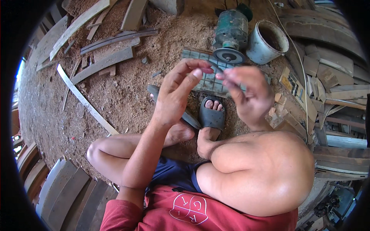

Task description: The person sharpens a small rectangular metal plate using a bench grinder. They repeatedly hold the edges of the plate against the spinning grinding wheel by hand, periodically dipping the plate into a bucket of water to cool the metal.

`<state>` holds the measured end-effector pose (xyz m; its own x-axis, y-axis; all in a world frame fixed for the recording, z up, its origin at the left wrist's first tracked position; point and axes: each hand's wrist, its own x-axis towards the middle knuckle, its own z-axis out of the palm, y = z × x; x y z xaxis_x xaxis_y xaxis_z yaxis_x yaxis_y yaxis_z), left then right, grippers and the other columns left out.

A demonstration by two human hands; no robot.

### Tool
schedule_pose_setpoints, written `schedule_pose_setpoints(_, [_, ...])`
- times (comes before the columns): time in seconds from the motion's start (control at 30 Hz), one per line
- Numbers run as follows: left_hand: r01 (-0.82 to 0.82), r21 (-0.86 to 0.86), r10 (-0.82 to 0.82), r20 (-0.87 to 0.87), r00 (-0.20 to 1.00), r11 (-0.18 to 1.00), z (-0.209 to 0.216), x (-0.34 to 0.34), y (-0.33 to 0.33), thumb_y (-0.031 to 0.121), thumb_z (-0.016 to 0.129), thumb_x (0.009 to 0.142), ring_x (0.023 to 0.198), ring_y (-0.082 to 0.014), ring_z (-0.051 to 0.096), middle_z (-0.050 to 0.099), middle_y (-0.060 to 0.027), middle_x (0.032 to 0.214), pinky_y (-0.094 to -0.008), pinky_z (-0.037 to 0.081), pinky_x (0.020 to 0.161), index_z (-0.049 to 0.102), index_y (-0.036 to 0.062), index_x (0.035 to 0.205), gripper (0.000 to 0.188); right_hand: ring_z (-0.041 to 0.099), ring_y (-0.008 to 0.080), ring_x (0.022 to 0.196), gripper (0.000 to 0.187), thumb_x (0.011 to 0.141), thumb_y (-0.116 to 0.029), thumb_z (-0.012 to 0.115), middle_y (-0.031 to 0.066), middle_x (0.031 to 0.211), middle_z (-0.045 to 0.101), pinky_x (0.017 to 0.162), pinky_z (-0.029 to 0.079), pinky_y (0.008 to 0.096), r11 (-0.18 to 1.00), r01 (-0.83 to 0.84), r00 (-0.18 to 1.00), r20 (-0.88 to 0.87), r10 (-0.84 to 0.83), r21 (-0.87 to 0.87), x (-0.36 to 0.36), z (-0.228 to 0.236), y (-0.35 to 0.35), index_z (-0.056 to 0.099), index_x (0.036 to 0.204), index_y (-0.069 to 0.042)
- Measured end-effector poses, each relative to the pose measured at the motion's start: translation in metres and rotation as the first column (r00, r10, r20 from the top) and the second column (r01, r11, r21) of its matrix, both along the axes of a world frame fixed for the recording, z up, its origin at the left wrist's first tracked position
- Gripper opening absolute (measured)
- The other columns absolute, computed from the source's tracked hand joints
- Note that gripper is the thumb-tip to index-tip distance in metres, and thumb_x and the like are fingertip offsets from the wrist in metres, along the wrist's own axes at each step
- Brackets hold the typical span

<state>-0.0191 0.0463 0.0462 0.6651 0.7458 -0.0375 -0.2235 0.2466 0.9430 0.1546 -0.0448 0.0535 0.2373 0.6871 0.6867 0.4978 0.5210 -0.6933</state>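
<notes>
Both hands are raised in front of the grinder, fingertips close together. A small, thin, dark grey flat piece (216, 68) spans the gap between them; its kind cannot be made out. My left hand (175, 86) pinches one end with thumb and fingers. At the other end are the closed fingertips of my right hand (252, 92), slightly smeared by motion. Just beyond stands a green electric motor (231, 29) with a round grinding wheel (228, 56) on its near end. Under the hands lies a tiled slab (210, 85), partly covered by them.
A white bucket (252, 50) stands right of the motor. Curved wooden pieces (102, 63) lie on the sawdust-covered ground at the left, near a long pale strip (84, 101). Stacked wood (339, 82) fills the right side, with a cable (298, 57) running past. My sandalled foot (212, 115) is below the slab.
</notes>
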Motion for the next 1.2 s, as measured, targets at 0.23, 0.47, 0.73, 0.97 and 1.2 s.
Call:
schedule_pose_setpoints(0.23, [-0.061, -0.181, 0.076, 0.077, 0.994, 0.982, -0.011, 0.001, -0.012, 0.015, 0.069, 0.103, 0.107, -0.01, 0.061, 0.069, -0.0048, 0.106, -0.0277, 0.047, 0.095, 0.061, 0.0027, 0.114, 0.018, 0.078, 0.0237, 0.088, 0.011, 0.099, -0.009, 0.071, 0.0134, 0.097, 0.075, 0.08, 0.062, 0.0339, 0.894, -0.367, 0.545, -0.838, -0.017, -0.257, 0.0, -0.006, 0.004, 0.062, 0.103, -0.004])
schedule_pose_setpoints(0.47, [-0.163, -0.173, 0.177, 0.066, 0.982, 0.971, -0.01, -0.005, -0.015, 0.014, 0.07, 0.103, 0.096, -0.0099, 0.064, 0.07, -0.0043, 0.098, -0.0261, 0.048, 0.092, 0.063, 0.0012, 0.105, 0.015, 0.074, 0.0192, 0.091, 0.018, 0.096, -0.01, 0.076, 0.0103, 0.105, 0.072, 0.084, 0.06, 0.0324, 0.826, -0.429, 0.588, -0.807, -0.052, -0.366, -0.003, -0.012, 0.009, 0.062, 0.106, -0.005])
schedule_pose_setpoints(0.73, [-0.379, 0.284, 0.426, -0.123, 0.896, 0.88, -0.02, 0.002, -0.023, 0.012, 0.075, 0.098, 0.097, -0.0188, 0.069, 0.071, -0.0092, 0.095, -0.0316, 0.053, 0.084, 0.067, 0.0017, 0.1, 0.013, 0.066, 0.0147, 0.102, 0.033, 0.093, -0.015, 0.081, 0.0128, 0.12, 0.064, 0.086, 0.058, 0.0289, 0.928, -0.007, 0.974, -0.213, -0.077, -0.372, -0.015, -0.004, 0.016, 0.066, 0.115, 0.006])
schedule_pose_setpoints(0.97, [-0.116, 0.939, 0.621, -0.118, 0.775, 0.324, -0.017, -0.01, -0.026, 0.012, 0.083, 0.082, 0.122, -0.0328, 0.06, 0.068, -0.0098, 0.108, -0.0471, 0.048, 0.096, 0.069, 0.0052, 0.102, 0.025, 0.072, 0.0085, 0.085, 0.035, 0.102, -0.035, 0.071, 0.0089, 0.097, 0.078, 0.044, 0.045, 0.0184, 0.651, -0.471, 0.787, -0.617, 0.006, -0.595, -0.021, 0.001, 0.015, 0.071, 0.114, -0.002])
schedule_pose_setpoints(1.2, [-0.271, -0.071, 0.263, -0.099, 0.96, 0.96, -0.025, -0.026, -0.014, 0.02, 0.074, 0.101, 0.087, -0.0029, 0.058, 0.069, 0.002, 0.095, -0.0199, 0.045, 0.076, 0.068, 0.0005, 0.104, 0.021, 0.071, 0.0097, 0.074, 0.038, 0.103, -0.044, 0.066, 0.0066, 0.088, 0.075, 0.047, 0.045, 0.0203, 0.649, -0.564, 0.547, -0.82, -0.168, -0.51, -0.024, -0.01, 0.014, 0.073, 0.108, -0.007])
